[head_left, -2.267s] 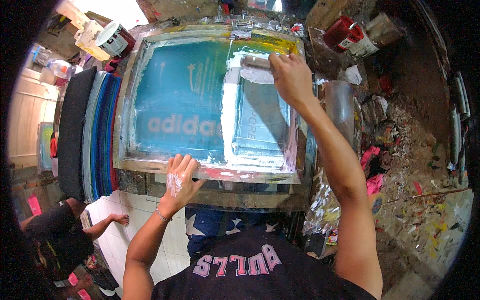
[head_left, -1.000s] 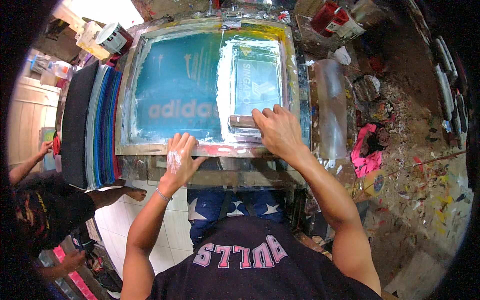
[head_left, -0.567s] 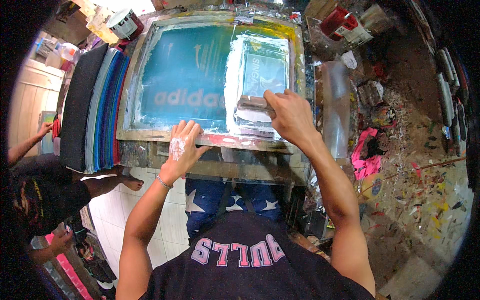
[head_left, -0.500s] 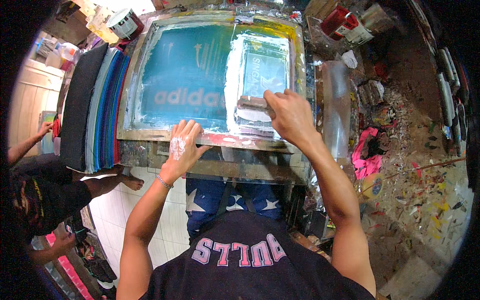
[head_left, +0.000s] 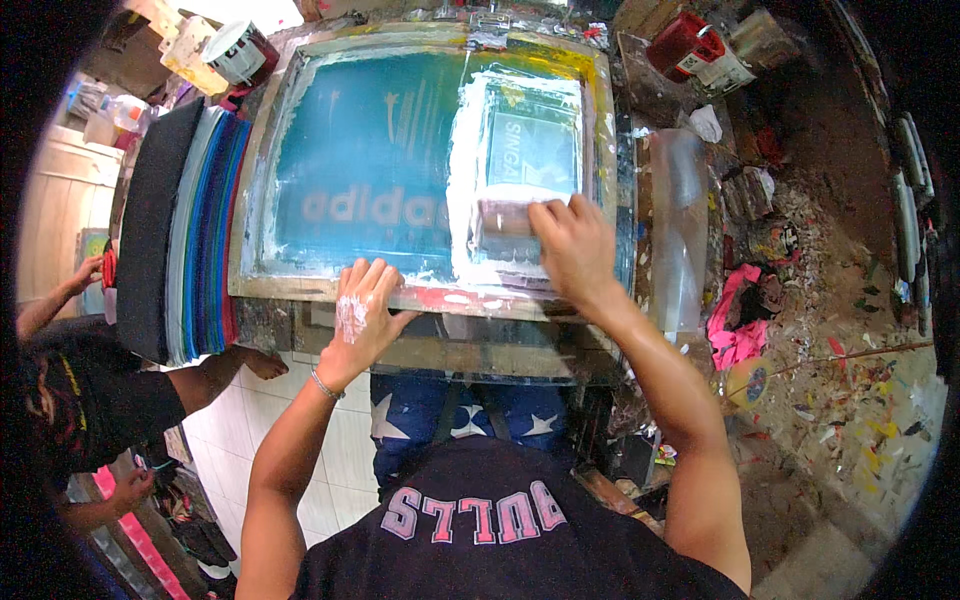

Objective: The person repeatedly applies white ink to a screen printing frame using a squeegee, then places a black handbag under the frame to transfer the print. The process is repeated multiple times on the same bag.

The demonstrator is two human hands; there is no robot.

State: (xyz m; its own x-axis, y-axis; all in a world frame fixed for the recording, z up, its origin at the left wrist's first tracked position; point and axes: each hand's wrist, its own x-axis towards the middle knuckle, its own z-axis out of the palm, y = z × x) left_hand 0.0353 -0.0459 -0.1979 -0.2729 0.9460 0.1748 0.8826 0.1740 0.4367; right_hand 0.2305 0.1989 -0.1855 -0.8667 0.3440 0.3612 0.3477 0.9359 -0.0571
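A wooden-framed printing screen point(head_left: 350, 120) with teal mesh lies in front of me. My right hand point(head_left: 578, 245) is closed around a squeegee point(head_left: 508, 217), blurred by motion. Its blade rests near the lower part of a narrow panel on the screen's right side, where white ink point(head_left: 500, 268) is smeared around the borders. My left hand point(head_left: 365, 308) lies on the frame's near edge, fingers stretched over the wood and thumb apart. White ink marks the back of that hand.
A thick stack of dark and blue fabric-like sheets point(head_left: 190, 235) stands left of the screen. Paint cans point(head_left: 240, 52) sit at the back left and a red can point(head_left: 690, 45) at the back right. A pink cloth point(head_left: 735, 320) lies right. Another person's arm point(head_left: 60, 295) shows far left.
My view has shifted slightly, so the screen sits a little lower. My right hand stays on the squeegee, now blurred by motion; my left hand keeps its place on the frame edge.
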